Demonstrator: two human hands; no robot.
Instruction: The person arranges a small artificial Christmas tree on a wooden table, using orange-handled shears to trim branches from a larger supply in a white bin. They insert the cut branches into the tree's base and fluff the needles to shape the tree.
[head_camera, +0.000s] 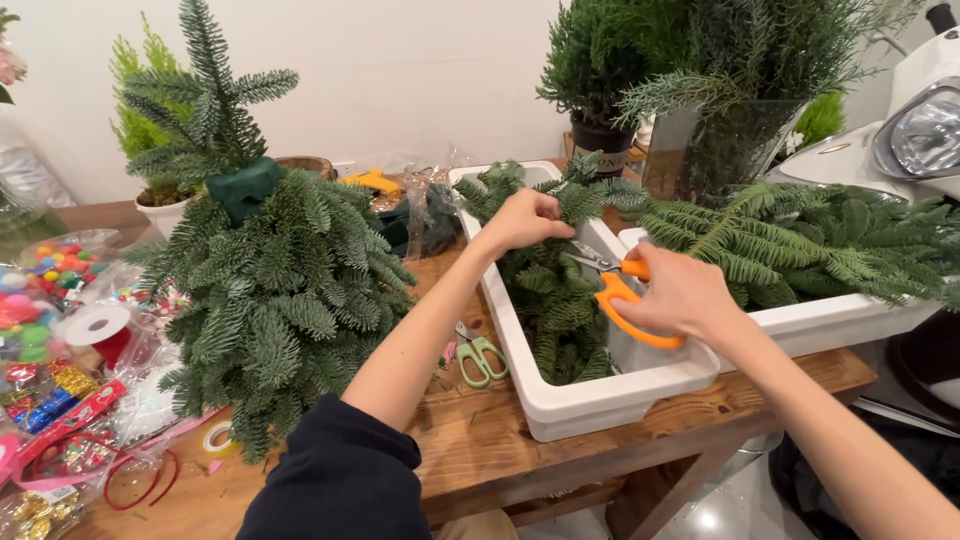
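Fir sprig, green, needled (580, 200) | in white rectangular plastic tub (590, 400) on wooden counter | left hand (525, 220) grip clenched on sprig | right hand (680, 295) grip grasping orange-handled steel scissors (612, 285), blades just below left grip | advice: cut clear of fingers.

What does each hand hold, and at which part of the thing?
The right hand holds orange-handled scissors by the handle loops. The left hand grips a green fir sprig near its stem end, above the white rectangular tray.

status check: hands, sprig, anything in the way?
Left hand grips fir sprig over white tray. Right hand holds orange scissors, blades at the stem. Nothing between them; green scissors lie aside on table.
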